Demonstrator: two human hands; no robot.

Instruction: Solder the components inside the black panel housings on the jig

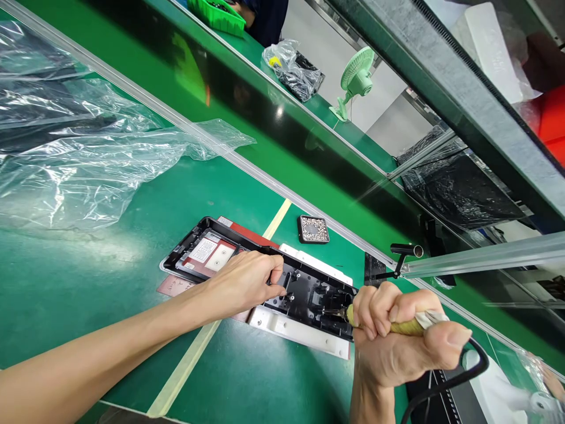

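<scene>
A long black plastic housing (pixel 304 288) lies in a white and reddish fixture (pixel 300 334) on the green table. Over the middle of the housing is my left hand (pixel 247 280), its fingers curled and thumb and index finger close together near a small post; what they hold, if anything, is too small to name. My right hand (pixel 397 327) is wrapped round the yellow handle of a corded tool (pixel 408 327). The tool's thin metal tip points left into the right part of the housing. Beyond the housing sits a small black tray of tiny metal parts (pixel 313 229).
Clear plastic bags (pixel 88 159) cover the table's left back. A metal rail (pixel 247 163) runs diagonally behind the work, with a black tube bracket (pixel 404 253) at the right. Farther back are a green fan (pixel 356 76), a green bin (pixel 218 15) and part of a person.
</scene>
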